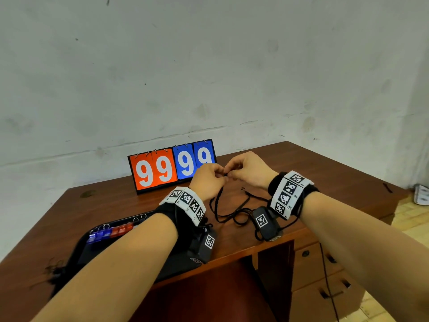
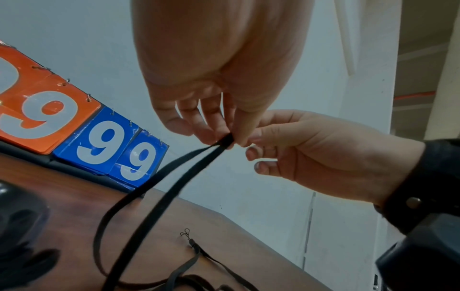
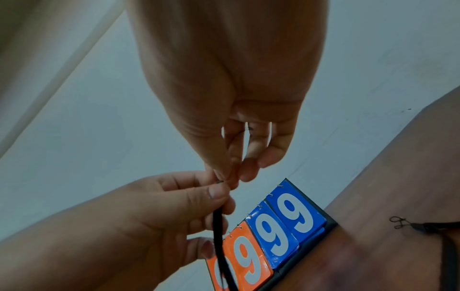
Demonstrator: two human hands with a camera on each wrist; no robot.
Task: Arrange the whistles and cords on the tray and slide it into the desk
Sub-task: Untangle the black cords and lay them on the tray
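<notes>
While both hands' fingers (image 2: 239,130) are pinching the black cord (image 2: 159,189) end, keeping tension is probably helping it fold neatly.

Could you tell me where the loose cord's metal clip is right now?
The clip lies on the desk, right of centre in the head view, below the right hand.

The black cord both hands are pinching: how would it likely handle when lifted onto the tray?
The black cord is probably floppy: below the left hand and right hand it hangs in a loose loop. It looks thin, so likely light. Its trailing loops on the desk may snag or drag.
</notes>
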